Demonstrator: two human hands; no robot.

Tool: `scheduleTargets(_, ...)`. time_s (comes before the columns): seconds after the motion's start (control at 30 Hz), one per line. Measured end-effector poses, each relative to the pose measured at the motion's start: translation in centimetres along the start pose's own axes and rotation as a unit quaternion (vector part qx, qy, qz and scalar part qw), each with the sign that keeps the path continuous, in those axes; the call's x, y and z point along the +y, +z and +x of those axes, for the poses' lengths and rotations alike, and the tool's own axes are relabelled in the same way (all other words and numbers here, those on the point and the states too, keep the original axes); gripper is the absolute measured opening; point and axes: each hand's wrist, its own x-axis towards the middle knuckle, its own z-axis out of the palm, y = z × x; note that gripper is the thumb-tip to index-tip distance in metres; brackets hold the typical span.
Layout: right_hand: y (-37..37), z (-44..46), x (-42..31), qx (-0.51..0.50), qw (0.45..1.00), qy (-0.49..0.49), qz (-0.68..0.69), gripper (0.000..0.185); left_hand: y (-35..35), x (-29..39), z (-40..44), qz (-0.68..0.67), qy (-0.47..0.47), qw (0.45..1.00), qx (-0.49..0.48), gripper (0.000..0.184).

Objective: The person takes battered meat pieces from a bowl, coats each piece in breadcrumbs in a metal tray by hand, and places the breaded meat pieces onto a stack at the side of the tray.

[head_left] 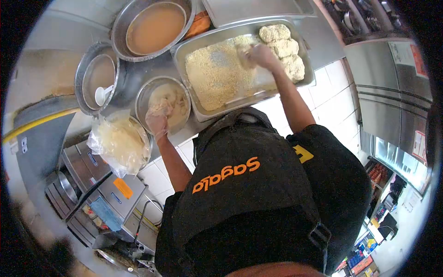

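My left hand (158, 119), in a clear glove coated with wet batter, is closed around a pale, battered piece of food (162, 104) in the round metal bowl (140, 99). Over the crumb-filled tray (194, 99), my right hand (258, 55) is blurred at the fingertips, so its grip is unclear. It is beside a blurred, crumb-coated shape. Coarse yellowish crumbs (210, 76) cover the tray's left and middle. Several coated pieces (284, 47) lie in a row along the tray's right side.
Behind stand a large basin of brown liquid (156, 28) and a smaller basin (87, 76) with a white scoop (100, 95). A plastic-lined bowl of pale pieces (121, 143) sits at the left. Another metal tray (258, 8) is beyond the crumbs.
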Motion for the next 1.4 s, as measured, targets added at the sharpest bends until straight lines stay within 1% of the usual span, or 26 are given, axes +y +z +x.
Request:
scheduleTargets(0.07,-2.1,0.6,2.2,0.026,0.997,0.060,0.031,0.017,0.2,-0.2,-0.2,-0.061,-0.035,0.997,0.011,0.019)
scheduleTargets(0.1,-5.2,-0.2,1.4,0.056,0.986,0.111,0.114,0.016,0.3,-0.4,-0.2,-0.092,-0.053,0.994,0.017,0.018)
scheduleTargets(0.13,-4.3,1.7,5.8,0.093,0.962,-0.152,-0.207,0.022,0.1,-0.3,0.0,-0.094,-0.052,0.994,-0.009,0.019)
scheduleTargets(0.17,-8.8,-0.1,1.9,0.073,0.994,0.078,-0.015,0.031,-0.5,-0.2,0.2,-0.096,-0.052,0.993,-0.033,0.021)
scheduleTargets(0.2,-8.9,0.9,4.0,0.048,0.993,-0.004,-0.109,0.037,-1.0,-0.1,0.4,-0.097,-0.052,0.992,-0.059,0.023)
scheduleTargets(0.23,-9.1,2.2,6.8,0.023,0.975,-0.086,-0.202,0.042,-1.7,0.5,0.5,-0.121,-0.099,0.986,-0.055,0.023)
scheduleTargets(0.3,-9.6,3.9,9.5,-0.002,0.998,0.055,-0.027,0.042,-2.9,1.9,0.4,-0.166,-0.192,0.966,-0.046,0.024)
scheduleTargets(0.33,-9.9,4.3,10.5,-0.014,0.990,0.126,0.063,0.042,-2.8,1.7,0.4,-0.166,-0.192,0.966,-0.054,0.025)
scheduleTargets(0.43,-10.3,4.1,13.1,0.114,0.985,0.119,-0.052,0.038,-2.6,1.3,0.0,-0.160,-0.191,0.966,-0.064,0.027)
scheduleTargets(0.53,-13.1,1.8,7.7,0.134,0.969,0.192,-0.074,0.035,-4.3,2.3,-0.2,-0.185,-0.183,0.965,-0.022,0.028)
scheduleTargets(0.63,-10.3,2.3,7.6,0.190,0.968,0.156,-0.039,0.034,-5.8,2.8,-0.3,-0.256,-0.188,0.948,0.019,0.030)
scheduleTargets(0.73,-7.2,0.9,-0.4,0.080,0.987,0.132,0.034,0.032,-7.9,3.8,0.0,-0.279,-0.219,0.935,0.025,0.031)
scheduleTargets(0.77,-5.3,1.0,-1.7,-0.009,0.998,0.025,0.054,0.035,-8.7,4.5,0.5,-0.291,-0.222,0.930,0.039,0.032)
scheduleTargets(0.8,-1.9,1.5,-3.1,-0.016,0.994,-0.072,0.082,0.028,-9.3,4.7,0.9,-0.304,-0.222,0.925,0.054,0.032)
scheduleTargets(0.87,3.2,2.2,-8.4,-0.130,0.974,-0.140,0.126,0.026,-9.9,4.8,1.1,-0.230,-0.208,0.951,0.010,0.032)
scheduleTargets(0.9,7.9,2.8,-9.5,-0.130,0.924,-0.215,0.290,0.027,-9.9,4.7,1.4,-0.194,-0.198,0.961,-0.013,0.032)
scheduleTargets(0.97,10.1,3.3,-14.1,-0.165,0.822,-0.158,0.521,0.034,-5.8,1.4,0.3,-0.147,-0.186,0.971,-0.006,0.030)
scheduleTargets(1.0,8.8,3.4,-16.6,-0.200,0.784,-0.034,0.586,0.041,-5.6,1.0,0.3,-0.149,-0.181,0.972,-0.005,0.030)
scheduleTargets(1.03,9.2,4.3,-16.9,-0.111,0.880,-0.116,0.446,0.041,-5.4,0.7,0.3,-0.150,-0.176,0.973,-0.005,0.030)
scheduleTargets(1.07,9.9,5.5,-17.1,-0.018,0.938,-0.193,0.289,0.041,-7.1,1.5,0.7,-0.173,-0.175,0.969,-0.011,0.030)
scheduleTargets(1.1,11.0,6.0,-17.3,0.075,0.955,-0.259,0.120,0.041,-8.1,1.9,0.8,-0.196,-0.173,0.965,-0.019,0.030)
scheduleTargets(1.2,13.4,4.1,-17.4,-0.033,0.962,-0.241,-0.122,0.041,-4.9,-0.6,-0.3,-0.150,-0.166,0.975,0.008,0.030)
scheduleTargets(1.3,12.1,-0.2,-13.9,-0.029,0.899,-0.429,-0.080,0.045,-8.7,2.0,1.2,-0.187,-0.167,0.968,-0.013,0.032)
scheduleTargets(1.33,14.6,0.3,-11.5,-0.082,0.904,-0.397,0.138,0.047,-10.3,3.1,1.5,-0.197,-0.188,0.962,-0.017,0.032)
scheduleTargets(1.37,19.7,1.9,-8.3,-0.131,0.862,-0.345,0.348,0.048,-11.8,4.1,1.7,-0.208,-0.209,0.955,-0.020,0.032)
scheduleTargets(1.4,19.7,2.1,-7.6,-0.095,0.875,-0.331,0.341,0.049,-13.1,4.8,2.0,-0.220,-0.230,0.948,-0.023,0.033)
